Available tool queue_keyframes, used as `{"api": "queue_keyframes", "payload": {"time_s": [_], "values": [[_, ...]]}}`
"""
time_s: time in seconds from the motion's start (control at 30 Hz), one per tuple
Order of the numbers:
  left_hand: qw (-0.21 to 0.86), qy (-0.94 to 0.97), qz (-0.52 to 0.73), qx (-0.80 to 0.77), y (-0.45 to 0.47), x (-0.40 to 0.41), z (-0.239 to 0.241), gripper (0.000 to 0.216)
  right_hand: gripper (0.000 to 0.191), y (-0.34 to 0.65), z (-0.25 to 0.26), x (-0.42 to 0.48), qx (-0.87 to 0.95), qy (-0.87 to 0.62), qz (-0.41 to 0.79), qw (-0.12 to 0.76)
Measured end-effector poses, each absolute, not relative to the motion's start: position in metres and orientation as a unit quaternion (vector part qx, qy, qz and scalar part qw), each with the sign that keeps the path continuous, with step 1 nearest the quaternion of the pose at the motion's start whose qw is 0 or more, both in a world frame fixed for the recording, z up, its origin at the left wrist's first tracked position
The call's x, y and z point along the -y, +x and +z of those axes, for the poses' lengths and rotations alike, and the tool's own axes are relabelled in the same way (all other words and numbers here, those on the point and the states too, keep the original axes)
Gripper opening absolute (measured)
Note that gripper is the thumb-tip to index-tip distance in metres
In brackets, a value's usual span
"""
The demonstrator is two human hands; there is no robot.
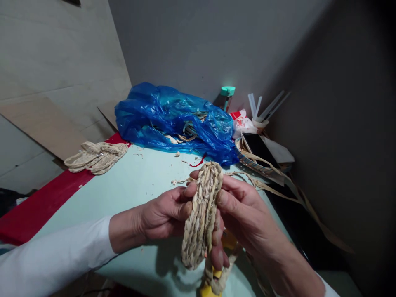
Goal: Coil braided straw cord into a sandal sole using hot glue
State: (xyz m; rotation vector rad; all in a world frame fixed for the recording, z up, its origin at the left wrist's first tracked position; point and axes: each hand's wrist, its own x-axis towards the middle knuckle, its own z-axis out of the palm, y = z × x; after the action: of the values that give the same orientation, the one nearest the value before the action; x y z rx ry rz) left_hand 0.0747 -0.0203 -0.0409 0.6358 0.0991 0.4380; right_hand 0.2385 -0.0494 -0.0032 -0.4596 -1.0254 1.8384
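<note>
A flat oval piece of braided straw [201, 214], shaped like a shoe sole, stands on edge above the pale green table [136, 185]. My left hand [163, 212] grips its left side with thumb and fingers closed on it. My right hand [244, 214] wraps the right side, fingers curled round the braid. A loose straw braid [262, 185] trails from the piece toward the right. Something yellow [206, 291] with more braid shows below my hands.
A blue plastic bag [173, 119] with straw strips lies at the back. Woven straw pieces [95, 156] sit at the left by a red edge [37, 206]. A basket [247, 159] with a dark phone, glue sticks [262, 107] and a teal-capped bottle [227, 93] stand back right.
</note>
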Motion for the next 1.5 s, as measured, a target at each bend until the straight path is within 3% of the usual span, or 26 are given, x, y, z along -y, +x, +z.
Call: {"api": "queue_keyframes", "payload": {"time_s": [1.17, 1.5], "values": [[0.926, 0.306, 0.215, -0.042, 0.0741, 0.021, -0.0483, 0.04, 0.02, 0.2366, -0.0005, 0.0473, 0.409, -0.206, 0.751, 0.476], [0.917, 0.314, 0.242, -0.036, 0.0725, 0.0184, -0.0465, 0.021, 0.023, 0.2369, -0.0052, 0.0477, 0.395, -0.189, 0.755, 0.488]]}}
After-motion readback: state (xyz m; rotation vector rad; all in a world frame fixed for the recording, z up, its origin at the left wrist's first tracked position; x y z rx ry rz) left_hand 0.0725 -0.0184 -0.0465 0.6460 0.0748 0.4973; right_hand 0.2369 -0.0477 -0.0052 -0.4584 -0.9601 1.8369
